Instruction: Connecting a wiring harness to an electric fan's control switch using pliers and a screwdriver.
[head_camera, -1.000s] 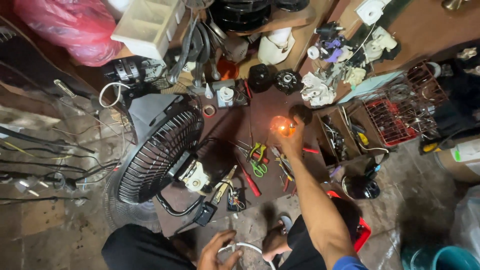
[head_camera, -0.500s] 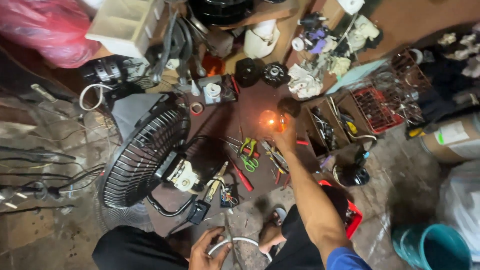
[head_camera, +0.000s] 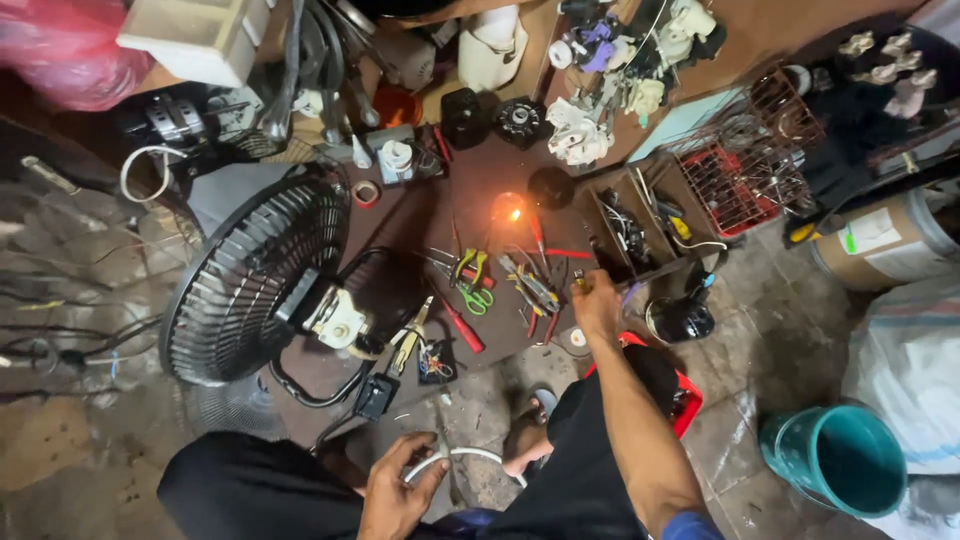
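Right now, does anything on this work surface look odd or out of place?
Yes. A small open flame burns on the brown board, close to the scattered pliers and screwdrivers, with neither hand near it.

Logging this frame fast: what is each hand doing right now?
Left hand: closed on a curved white cable.
Right hand: closed around a small object over the dark work board; what it is cannot be told.

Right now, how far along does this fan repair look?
Done: the black fan lies on its side with its motor exposed. In hand: the left hand grips a white cable; the right hand holds a small item beside the scattered hand tools. Left: loose wires remain unconnected.
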